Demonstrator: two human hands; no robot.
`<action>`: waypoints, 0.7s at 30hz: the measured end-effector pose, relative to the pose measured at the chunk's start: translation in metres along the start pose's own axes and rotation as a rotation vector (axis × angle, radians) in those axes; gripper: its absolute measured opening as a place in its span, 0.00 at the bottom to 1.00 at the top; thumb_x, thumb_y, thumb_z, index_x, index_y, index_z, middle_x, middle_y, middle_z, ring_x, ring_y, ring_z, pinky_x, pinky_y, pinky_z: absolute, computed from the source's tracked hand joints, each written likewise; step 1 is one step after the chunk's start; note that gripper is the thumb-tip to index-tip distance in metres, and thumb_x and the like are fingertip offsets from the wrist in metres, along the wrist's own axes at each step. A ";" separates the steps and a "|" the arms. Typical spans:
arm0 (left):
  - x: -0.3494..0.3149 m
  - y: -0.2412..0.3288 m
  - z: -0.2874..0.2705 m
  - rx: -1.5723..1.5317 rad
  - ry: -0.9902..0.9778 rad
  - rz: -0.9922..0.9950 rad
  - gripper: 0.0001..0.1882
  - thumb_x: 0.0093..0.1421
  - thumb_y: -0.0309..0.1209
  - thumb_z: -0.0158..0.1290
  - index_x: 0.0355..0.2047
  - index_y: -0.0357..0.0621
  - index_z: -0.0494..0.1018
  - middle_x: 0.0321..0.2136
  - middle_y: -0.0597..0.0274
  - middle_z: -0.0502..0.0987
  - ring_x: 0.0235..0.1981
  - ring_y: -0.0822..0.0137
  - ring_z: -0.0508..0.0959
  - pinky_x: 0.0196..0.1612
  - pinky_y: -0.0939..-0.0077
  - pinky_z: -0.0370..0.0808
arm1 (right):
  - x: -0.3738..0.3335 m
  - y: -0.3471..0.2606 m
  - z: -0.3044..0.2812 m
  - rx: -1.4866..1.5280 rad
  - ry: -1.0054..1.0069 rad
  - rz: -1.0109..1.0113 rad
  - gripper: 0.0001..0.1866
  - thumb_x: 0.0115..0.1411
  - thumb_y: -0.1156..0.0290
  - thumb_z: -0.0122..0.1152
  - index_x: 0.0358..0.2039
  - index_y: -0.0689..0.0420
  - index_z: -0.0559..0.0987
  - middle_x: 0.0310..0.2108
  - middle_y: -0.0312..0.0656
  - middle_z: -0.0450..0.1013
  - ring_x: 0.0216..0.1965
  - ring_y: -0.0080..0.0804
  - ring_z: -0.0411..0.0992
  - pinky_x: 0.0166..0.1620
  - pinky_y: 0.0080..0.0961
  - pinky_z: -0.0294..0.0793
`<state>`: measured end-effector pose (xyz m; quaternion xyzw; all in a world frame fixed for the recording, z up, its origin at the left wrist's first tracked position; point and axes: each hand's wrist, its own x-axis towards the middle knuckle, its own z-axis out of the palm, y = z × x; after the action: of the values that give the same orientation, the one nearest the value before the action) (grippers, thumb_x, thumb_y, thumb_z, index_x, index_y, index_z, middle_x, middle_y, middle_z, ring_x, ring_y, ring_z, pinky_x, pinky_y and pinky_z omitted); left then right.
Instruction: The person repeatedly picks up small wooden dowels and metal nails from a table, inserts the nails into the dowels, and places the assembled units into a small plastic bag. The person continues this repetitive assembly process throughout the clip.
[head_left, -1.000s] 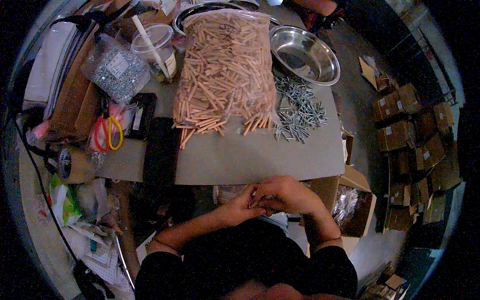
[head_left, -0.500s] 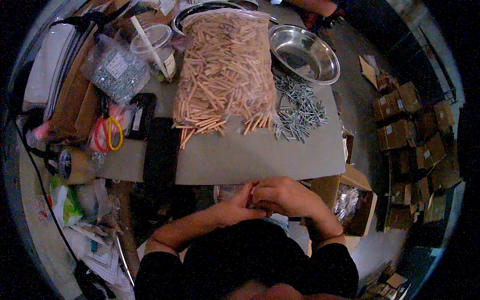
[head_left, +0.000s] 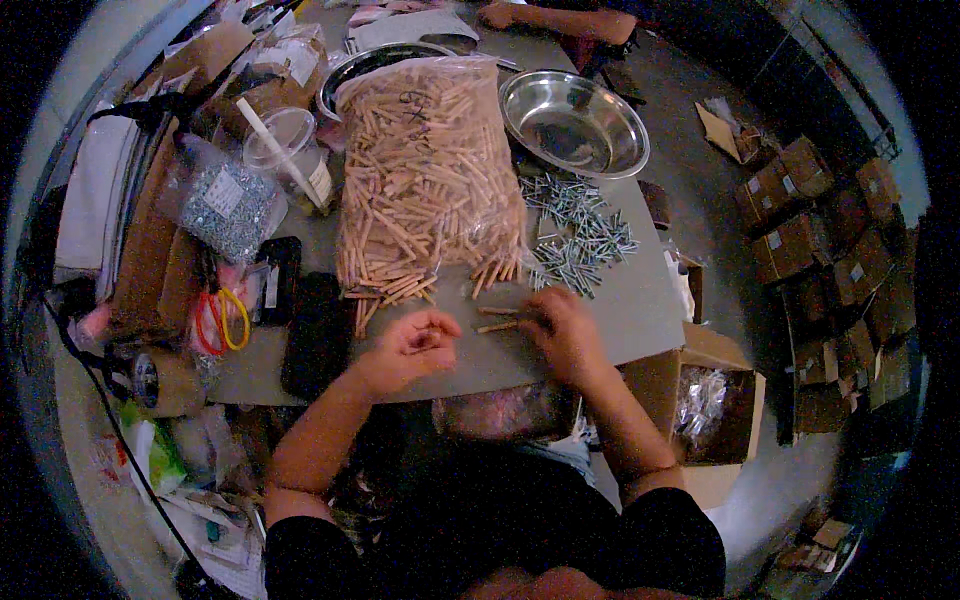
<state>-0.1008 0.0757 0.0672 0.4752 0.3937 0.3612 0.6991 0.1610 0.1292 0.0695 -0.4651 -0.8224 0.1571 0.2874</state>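
My left hand (head_left: 413,350) is over the near part of the table, its fingers curled inward and closed. What lies within them is too small to make out. To its right, my right hand (head_left: 563,335) is slightly blurred, with its fingertips closed at the right ends of two short wooden dowels (head_left: 497,327). Beyond both hands lies a big clear bag of wooden dowels (head_left: 425,170), some spilling from its near end. A loose pile of silver screws (head_left: 580,235) is just past my right hand.
A steel bowl (head_left: 575,125) stands behind the screws. On the left are a lidded cup with a straw (head_left: 285,150), a bag of small metal parts (head_left: 228,205), scissors (head_left: 222,320) and a tape roll (head_left: 150,380). An open carton (head_left: 715,350) stands right of the table. Someone's arm (head_left: 570,22) shows at the far edge.
My hands were together near my body; they have parted and reached forward over the table. Two dowels now show at my right fingertips. The whole view has shifted slightly.
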 end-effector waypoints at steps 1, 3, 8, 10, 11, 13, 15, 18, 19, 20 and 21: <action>-0.001 0.006 -0.009 0.039 0.030 0.006 0.17 0.55 0.29 0.57 0.43 0.40 0.67 0.29 0.73 0.69 0.30 0.79 0.68 0.37 0.85 0.67 | 0.001 0.004 -0.003 -0.035 0.068 0.002 0.10 0.49 0.75 0.63 0.33 0.59 0.75 0.34 0.48 0.70 0.36 0.47 0.70 0.37 0.36 0.72; 0.000 0.011 -0.022 0.053 0.061 0.059 0.15 0.55 0.29 0.57 0.41 0.41 0.67 0.30 0.72 0.69 0.32 0.79 0.69 0.38 0.84 0.67 | 0.005 0.012 -0.014 -0.145 0.108 0.066 0.10 0.47 0.76 0.63 0.33 0.58 0.76 0.34 0.47 0.69 0.36 0.48 0.70 0.38 0.36 0.72; 0.002 0.008 -0.017 0.068 -0.013 0.154 0.11 0.54 0.29 0.58 0.34 0.44 0.66 0.33 0.68 0.70 0.36 0.75 0.69 0.42 0.78 0.68 | 0.001 0.023 -0.016 -0.346 0.088 0.024 0.09 0.45 0.77 0.62 0.30 0.58 0.76 0.35 0.46 0.69 0.34 0.47 0.70 0.37 0.36 0.71; -0.007 0.003 0.015 0.028 -0.139 0.139 0.11 0.54 0.28 0.59 0.31 0.44 0.66 0.34 0.66 0.70 0.37 0.74 0.70 0.43 0.77 0.68 | -0.003 0.022 -0.014 -0.333 0.113 -0.017 0.08 0.45 0.76 0.61 0.29 0.58 0.76 0.35 0.46 0.69 0.34 0.47 0.70 0.37 0.37 0.71; -0.013 0.002 0.037 -0.018 -0.224 0.123 0.11 0.53 0.27 0.60 0.29 0.45 0.66 0.35 0.66 0.71 0.37 0.73 0.70 0.43 0.76 0.68 | -0.004 0.021 -0.014 -0.339 0.063 -0.004 0.07 0.46 0.76 0.60 0.29 0.57 0.76 0.35 0.46 0.69 0.34 0.47 0.70 0.37 0.37 0.71; -0.012 -0.016 0.067 0.101 -0.358 0.329 0.12 0.51 0.28 0.62 0.26 0.46 0.66 0.33 0.65 0.71 0.37 0.72 0.71 0.41 0.76 0.68 | -0.002 0.017 -0.017 -0.339 -0.046 0.014 0.06 0.48 0.76 0.57 0.30 0.57 0.76 0.36 0.47 0.70 0.35 0.47 0.70 0.38 0.38 0.72; -0.012 -0.042 0.088 0.043 -0.354 0.202 0.13 0.51 0.29 0.62 0.24 0.46 0.66 0.32 0.65 0.71 0.36 0.73 0.70 0.39 0.77 0.68 | -0.003 0.014 -0.018 -0.298 -0.146 -0.025 0.06 0.50 0.76 0.55 0.31 0.57 0.76 0.36 0.47 0.70 0.37 0.49 0.70 0.39 0.38 0.72; -0.004 -0.065 0.102 0.087 -0.292 0.018 0.13 0.52 0.31 0.62 0.24 0.46 0.66 0.31 0.66 0.71 0.34 0.75 0.69 0.36 0.80 0.66 | 0.004 0.001 -0.024 -0.210 -0.211 0.020 0.08 0.52 0.77 0.52 0.34 0.57 0.76 0.36 0.48 0.70 0.39 0.50 0.70 0.40 0.38 0.72; -0.001 -0.071 0.105 0.126 -0.260 -0.041 0.14 0.52 0.32 0.62 0.24 0.45 0.65 0.30 0.67 0.71 0.33 0.76 0.68 0.35 0.81 0.66 | 0.007 -0.002 -0.026 -0.175 -0.219 0.049 0.09 0.53 0.77 0.52 0.36 0.57 0.76 0.36 0.49 0.70 0.39 0.50 0.70 0.41 0.38 0.72; 0.001 -0.076 0.108 0.089 -0.254 -0.043 0.13 0.52 0.32 0.61 0.25 0.45 0.66 0.30 0.68 0.71 0.32 0.77 0.68 0.34 0.81 0.66 | 0.010 0.003 -0.024 -0.155 -0.196 0.024 0.10 0.53 0.78 0.52 0.36 0.57 0.76 0.36 0.49 0.70 0.39 0.50 0.70 0.41 0.38 0.72; 0.003 -0.081 0.112 0.052 -0.248 -0.044 0.13 0.53 0.33 0.61 0.26 0.45 0.66 0.30 0.68 0.70 0.32 0.77 0.67 0.34 0.82 0.66 | 0.013 0.012 -0.018 -0.134 -0.175 -0.002 0.10 0.52 0.78 0.53 0.37 0.57 0.76 0.36 0.49 0.70 0.40 0.50 0.70 0.42 0.37 0.72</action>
<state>0.0110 0.0129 0.0163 0.5253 0.3236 0.2740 0.7377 0.1753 0.1466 0.0818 -0.4671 -0.8534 0.1413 0.1830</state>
